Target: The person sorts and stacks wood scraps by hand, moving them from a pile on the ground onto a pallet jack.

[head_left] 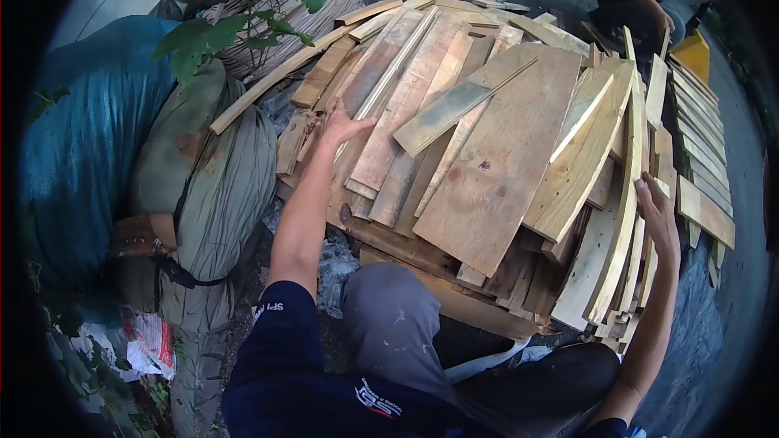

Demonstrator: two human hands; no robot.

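You are sorting through the heap of pale, rough-sawn wooden planks (495,154), at the stage of choosing and getting a hold. Your left hand (341,126) reaches out at eleven o'clock, arm nearly straight, fingers spread open and flat on a narrow board at the heap's left edge. Your right hand (657,215), at three o'clock with forearm raised, curls around the edge of a long curved yellowish slat (621,227). Next, I judge, you need a firm grip before lifting.

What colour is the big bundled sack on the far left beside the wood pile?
The bulky wrapped sack is teal blue, seen best in the head view.
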